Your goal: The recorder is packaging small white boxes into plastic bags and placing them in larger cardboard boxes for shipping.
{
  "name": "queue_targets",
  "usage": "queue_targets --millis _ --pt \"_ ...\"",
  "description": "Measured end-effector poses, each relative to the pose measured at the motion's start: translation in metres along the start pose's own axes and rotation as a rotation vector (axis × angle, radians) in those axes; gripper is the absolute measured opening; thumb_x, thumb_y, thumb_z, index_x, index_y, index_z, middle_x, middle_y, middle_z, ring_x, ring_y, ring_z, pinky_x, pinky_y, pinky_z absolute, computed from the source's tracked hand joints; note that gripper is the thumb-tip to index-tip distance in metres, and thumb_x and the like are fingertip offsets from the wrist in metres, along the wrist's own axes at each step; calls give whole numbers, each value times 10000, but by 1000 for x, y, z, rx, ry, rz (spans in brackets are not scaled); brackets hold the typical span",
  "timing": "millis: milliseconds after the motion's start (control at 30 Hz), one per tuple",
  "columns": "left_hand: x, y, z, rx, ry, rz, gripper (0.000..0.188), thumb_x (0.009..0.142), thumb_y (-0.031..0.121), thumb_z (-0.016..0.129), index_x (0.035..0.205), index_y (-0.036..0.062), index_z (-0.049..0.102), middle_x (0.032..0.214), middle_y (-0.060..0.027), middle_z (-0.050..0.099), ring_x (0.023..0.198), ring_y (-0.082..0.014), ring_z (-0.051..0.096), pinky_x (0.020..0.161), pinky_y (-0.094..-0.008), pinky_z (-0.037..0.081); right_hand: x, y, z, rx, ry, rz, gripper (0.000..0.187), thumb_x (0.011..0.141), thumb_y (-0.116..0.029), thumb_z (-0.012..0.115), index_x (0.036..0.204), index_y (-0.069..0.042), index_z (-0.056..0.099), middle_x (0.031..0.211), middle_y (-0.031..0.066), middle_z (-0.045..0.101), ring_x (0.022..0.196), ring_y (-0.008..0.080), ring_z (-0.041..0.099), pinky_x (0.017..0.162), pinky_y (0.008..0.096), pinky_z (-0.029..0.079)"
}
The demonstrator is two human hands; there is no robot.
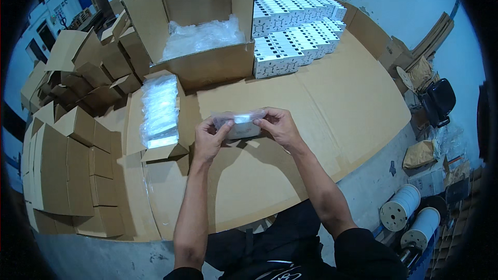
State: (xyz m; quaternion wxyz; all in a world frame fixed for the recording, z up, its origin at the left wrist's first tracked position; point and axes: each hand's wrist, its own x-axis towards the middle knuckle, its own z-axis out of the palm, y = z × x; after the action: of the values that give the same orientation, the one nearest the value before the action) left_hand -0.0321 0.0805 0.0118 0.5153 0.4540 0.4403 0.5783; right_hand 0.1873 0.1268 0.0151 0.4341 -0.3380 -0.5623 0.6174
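Note:
Over the middle of the cardboard-covered table, both of my hands pinch the mouth of a clear plastic bag (pixel 223 117). My left hand (pixel 208 139) grips its left side and my right hand (pixel 280 128) its right side, thumbs toward me. A small white box (pixel 245 130) sits between the hands, at least partly inside the bag; how far in, I cannot tell. To the left, an open carton (pixel 182 147) holds a row of bagged white boxes (pixel 160 111). Beyond my hands, a big open carton (pixel 218 65) contains a heap of clear plastic bags (pixel 205 36).
Stacks of white boxes (pixel 280 61) stand at the back right of the table (pixel 358 109). Folded brown cartons (pixel 80 166) crowd the left side. On the floor at right are cable reels (pixel 400 207), a black chair (pixel 438 101) and a brown paper bag (pixel 419 154).

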Motion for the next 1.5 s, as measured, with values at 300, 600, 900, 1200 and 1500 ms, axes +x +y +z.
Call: queue_targets --millis 300,600,900,1200,1500 --pt "-4 -6 15 21 136 52 177 905 168 798 919 43 673 828 25 642 717 -40 540 626 -218 435 -13 7 13 40 132 -159 102 993 -51 657 937 -26 576 1038 48 673 898 67 603 782 237 514" --pt "1 -21 18 -143 172 10 208 900 171 803 906 65 624 839 26 636 743 -35 540 655 -217 443 -21 -12 6 -293 46 -412 347 935 9 664 1281 -16 650 1203 147 682 1152 200 630 933 330 548" --pt "0 -15 12 -165 268 -98 179 907 139 775 918 51 620 898 -24 637 832 -75 554 754 -252 464 -26 -21 6 -317 26 -47 291 942 -29 679 1232 -18 691 1157 92 722 1058 172 662 964 328 545" --pt "-21 24 37 893 -1 820 375 802 13 785 1155 38 660 1135 -128 672 1109 -322 624 978 -431 506 -22 -24 -2 -262 -61 -24 266 959 -48 661 1222 -24 690 1163 79 716 1041 166 662 936 338 540" --pt "-13 8 30 445 -24 282 406 842 23 779 1225 19 642 1126 -142 726 1045 -259 706 899 -380 559 -16 -53 -2 -1065 -53 -487 276 856 -61 727 1131 -41 717 1066 138 694 1032 341 632 934 410 524"
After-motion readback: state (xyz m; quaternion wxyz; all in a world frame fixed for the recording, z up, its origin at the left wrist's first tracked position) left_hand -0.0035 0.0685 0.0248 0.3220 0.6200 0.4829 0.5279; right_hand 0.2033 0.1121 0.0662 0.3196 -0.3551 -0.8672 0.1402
